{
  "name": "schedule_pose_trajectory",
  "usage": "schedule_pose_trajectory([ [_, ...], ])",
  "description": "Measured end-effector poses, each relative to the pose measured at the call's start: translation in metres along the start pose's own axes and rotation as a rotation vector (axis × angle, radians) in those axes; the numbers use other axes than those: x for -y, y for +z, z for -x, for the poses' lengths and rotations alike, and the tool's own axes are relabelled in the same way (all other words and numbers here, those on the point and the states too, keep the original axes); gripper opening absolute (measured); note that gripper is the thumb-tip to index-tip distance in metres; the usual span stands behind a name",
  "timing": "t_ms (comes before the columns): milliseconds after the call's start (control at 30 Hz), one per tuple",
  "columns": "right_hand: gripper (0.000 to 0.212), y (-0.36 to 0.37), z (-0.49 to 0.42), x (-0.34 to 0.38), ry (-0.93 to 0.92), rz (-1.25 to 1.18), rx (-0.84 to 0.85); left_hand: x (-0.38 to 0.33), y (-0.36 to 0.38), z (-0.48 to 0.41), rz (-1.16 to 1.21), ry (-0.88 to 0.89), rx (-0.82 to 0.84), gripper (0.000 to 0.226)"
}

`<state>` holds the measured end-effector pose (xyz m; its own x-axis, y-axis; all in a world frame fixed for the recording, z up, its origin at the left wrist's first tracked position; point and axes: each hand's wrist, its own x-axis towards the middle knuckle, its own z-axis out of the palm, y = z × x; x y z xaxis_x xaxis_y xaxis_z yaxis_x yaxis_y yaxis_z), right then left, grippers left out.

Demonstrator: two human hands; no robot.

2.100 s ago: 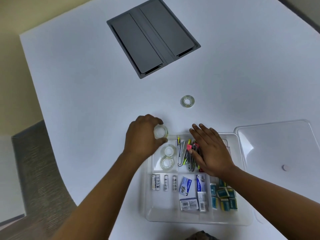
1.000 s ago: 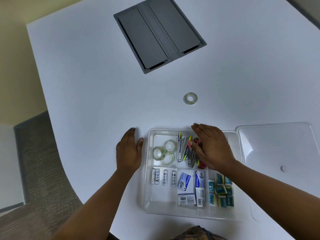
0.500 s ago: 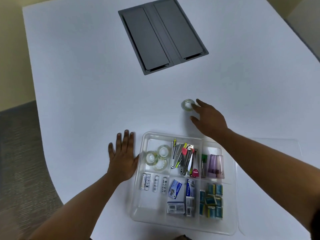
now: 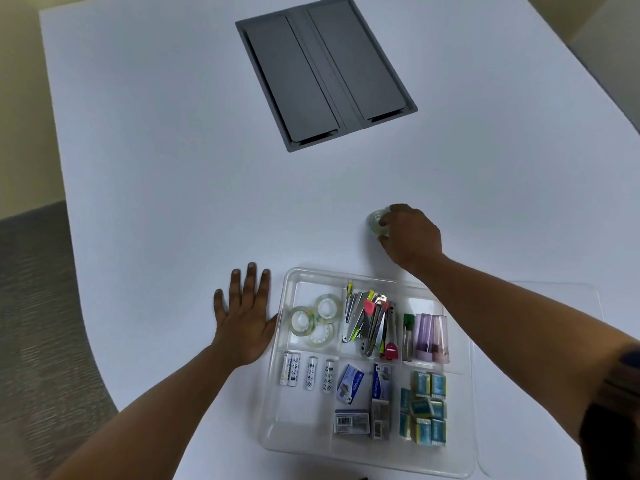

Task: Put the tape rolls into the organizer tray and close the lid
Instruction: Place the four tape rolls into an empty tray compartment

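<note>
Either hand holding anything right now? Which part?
Right hand has its fingertips closed on the outer rim of the loose tape roll, which sits at the table surface. Left hand lies flat on the table, holding nothing.

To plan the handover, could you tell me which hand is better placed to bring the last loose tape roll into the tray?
The right hand: its fingers already close around the roll beyond the tray. The left hand lies flat on the table beside the tray.
</note>
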<state>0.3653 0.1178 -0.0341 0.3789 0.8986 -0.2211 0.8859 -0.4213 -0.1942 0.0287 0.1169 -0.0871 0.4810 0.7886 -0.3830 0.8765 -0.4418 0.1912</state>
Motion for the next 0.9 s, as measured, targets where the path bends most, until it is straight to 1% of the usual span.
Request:
schedule_pose_trajectory([
  [133,0.025,-0.003,0.002,0.004,0.001,0.017,-0.001,-0.001,0.000,-0.001,-0.005,-0.006,0.006,0.076],
  [233,0.025,-0.013,0.011,0.016,-0.061,-0.085,-0.048,-0.003,-0.004,-0.001,0.015,-0.004,0.013,0.077],
  [367,0.025,-0.023,0.042,0.042,-0.197,-0.301,-0.154,-0.004,-0.007,0.001,0.007,-0.008,0.025,0.078],
  [467,0.021,-0.025,0.072,0.059,-0.284,-0.367,-0.183,-0.005,-0.007,0.000,-0.005,-0.014,0.036,0.076],
  [567,0.019,-0.020,0.098,0.069,-0.335,-0.344,-0.147,-0.005,-0.006,0.000,0.002,-0.010,0.040,0.074],
  [667,0.021,-0.009,0.115,0.074,-0.384,-0.261,-0.103,-0.004,-0.006,0.000,0.008,-0.006,0.038,0.075],
  [900,0.017,0.012,0.117,0.075,-0.411,-0.106,-0.019,-0.004,-0.004,0.001,0.005,-0.008,0.013,0.075],
])
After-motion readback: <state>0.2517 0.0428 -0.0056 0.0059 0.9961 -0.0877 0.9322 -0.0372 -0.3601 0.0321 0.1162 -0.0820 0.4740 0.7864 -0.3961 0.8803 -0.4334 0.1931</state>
